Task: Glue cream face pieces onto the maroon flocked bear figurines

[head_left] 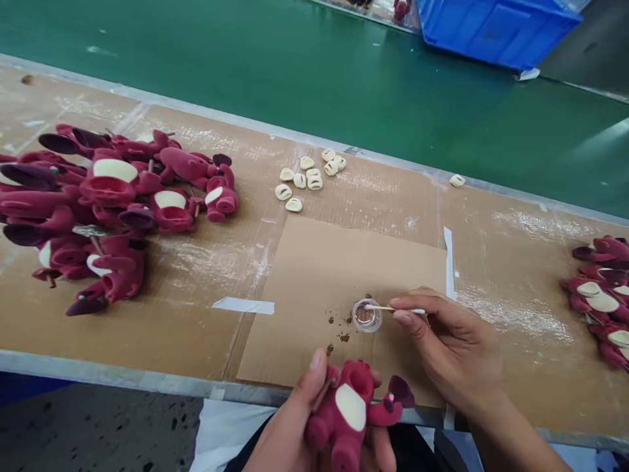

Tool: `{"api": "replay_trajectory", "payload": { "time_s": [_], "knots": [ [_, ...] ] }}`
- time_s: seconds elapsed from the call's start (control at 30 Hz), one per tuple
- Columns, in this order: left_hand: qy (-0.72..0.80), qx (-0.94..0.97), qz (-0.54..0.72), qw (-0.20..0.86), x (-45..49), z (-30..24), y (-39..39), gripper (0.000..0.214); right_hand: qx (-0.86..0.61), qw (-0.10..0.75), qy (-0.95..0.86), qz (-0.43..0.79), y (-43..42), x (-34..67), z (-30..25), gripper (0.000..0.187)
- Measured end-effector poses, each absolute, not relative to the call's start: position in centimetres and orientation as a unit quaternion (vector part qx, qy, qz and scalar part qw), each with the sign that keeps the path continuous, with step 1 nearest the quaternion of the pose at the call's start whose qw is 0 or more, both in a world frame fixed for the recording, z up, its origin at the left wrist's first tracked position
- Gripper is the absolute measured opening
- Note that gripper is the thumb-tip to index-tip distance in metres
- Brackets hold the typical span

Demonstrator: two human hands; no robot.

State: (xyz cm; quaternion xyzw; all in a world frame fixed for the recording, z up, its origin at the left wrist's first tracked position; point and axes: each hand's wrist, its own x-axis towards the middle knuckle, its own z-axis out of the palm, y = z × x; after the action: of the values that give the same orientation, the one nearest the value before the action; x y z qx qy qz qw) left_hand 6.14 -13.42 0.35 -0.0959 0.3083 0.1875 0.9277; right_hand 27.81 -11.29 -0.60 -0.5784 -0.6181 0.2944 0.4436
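Note:
My left hand is closed around a dark-pink toy bear figure with a cream belly, at the near table edge. Where its face would be, the figure has a hollow. Between thumb and fingers, my right hand pinches a cotton swab. The swab's far tip is over or in a small clear cup, and I cannot tell whether it touches the liquid. Brown wet drops dot the cardboard sheet beside the cup.
A heap of similar bear figures lies at left, and more figures are at the right edge. Several cream muzzle-shaped pieces lie behind the sheet, with one cream piece farther right. A blue bin stands on the green surface.

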Motion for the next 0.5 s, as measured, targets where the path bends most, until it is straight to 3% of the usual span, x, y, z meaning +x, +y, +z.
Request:
{"api": "replay_trajectory", "payload": {
  "time_s": [0.17,0.5],
  "knots": [
    [0.338,-0.162,0.179,0.910,6.8,0.6,-12.9,0.063,-0.576,0.435,-0.621,0.305,-11.4,27.7,-0.5,0.015],
    [0.363,-0.183,0.200,0.892,7.3,0.5,-12.0,0.048,-0.519,0.459,-0.636,0.340,-12.0,28.0,1.8,0.022]
  ]
}}
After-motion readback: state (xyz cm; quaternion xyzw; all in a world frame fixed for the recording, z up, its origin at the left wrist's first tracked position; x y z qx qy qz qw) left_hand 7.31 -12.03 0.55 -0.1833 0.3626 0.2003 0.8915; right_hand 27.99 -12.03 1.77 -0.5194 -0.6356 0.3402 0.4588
